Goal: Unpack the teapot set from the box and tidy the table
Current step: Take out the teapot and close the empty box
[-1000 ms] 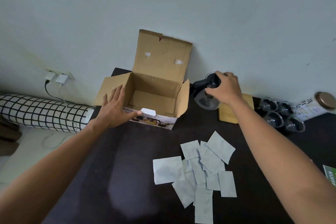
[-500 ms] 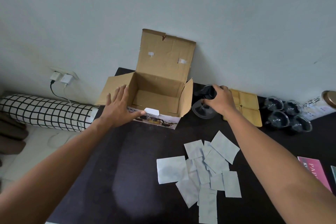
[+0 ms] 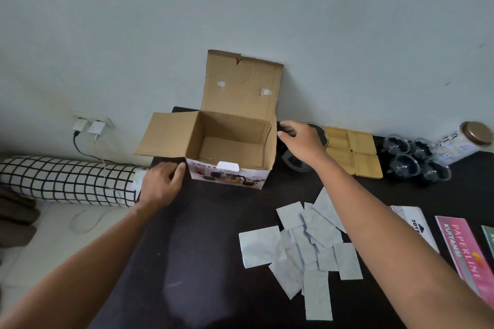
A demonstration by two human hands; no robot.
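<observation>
At frame centre the teapot [image 3: 299,160] now sits on the table [image 3: 208,235] just right of the empty box [image 3: 230,147]; the right hand [image 3: 302,139] loosens over it, the left hand [image 3: 163,181] has curled, empty, beside the box: unpacking looks done

Your left hand [image 3: 163,184] curled at open box [image 3: 230,147] front-left corner; your right hand [image 3: 302,139] on glass teapot [image 3: 296,161] beside box, on dark desk [image 3: 213,235]; paper pieces [image 3: 302,248] scattered nearby.

Single head-worn wide-angle view — looks forward and down across the dark desk [image 3: 203,235] toward the wall [image 3: 240,8]; both forearms enter from the bottom edge — close range.
</observation>
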